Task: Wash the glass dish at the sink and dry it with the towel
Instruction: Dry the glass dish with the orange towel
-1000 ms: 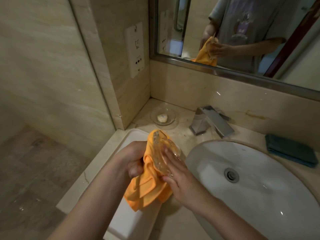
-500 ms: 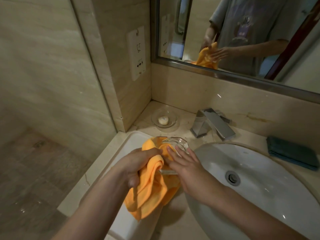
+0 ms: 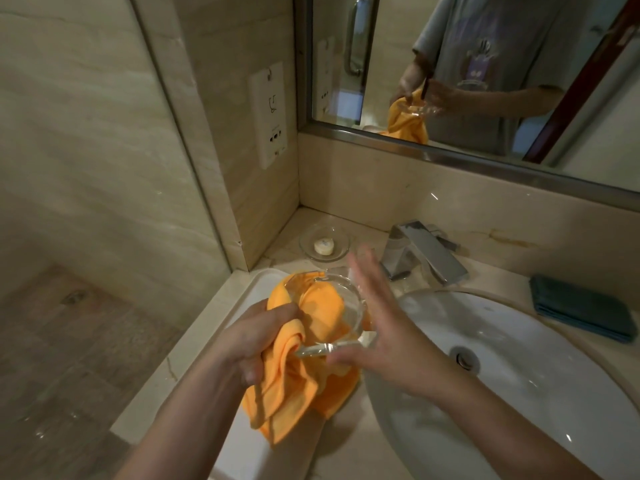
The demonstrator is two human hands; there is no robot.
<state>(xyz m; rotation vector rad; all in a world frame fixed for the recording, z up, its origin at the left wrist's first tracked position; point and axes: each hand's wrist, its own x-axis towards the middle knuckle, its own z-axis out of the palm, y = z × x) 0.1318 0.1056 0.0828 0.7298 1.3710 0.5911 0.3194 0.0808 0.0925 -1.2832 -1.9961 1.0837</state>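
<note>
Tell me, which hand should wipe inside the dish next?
Probably the left hand. It already grips the orange towel, which is pushed into the glass dish. The right hand has straight fingers against the dish's side, steadying it.

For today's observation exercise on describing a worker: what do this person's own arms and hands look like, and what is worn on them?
Both forearms are bare right up to the bottom edge of the picture. The left hand and right hand wear no gloves, and no rings, watch or bracelet are visible. The mirror reflection shows a short-sleeved grey T-shirt with a purple print on the chest, its sleeves ending above the elbow.
</note>
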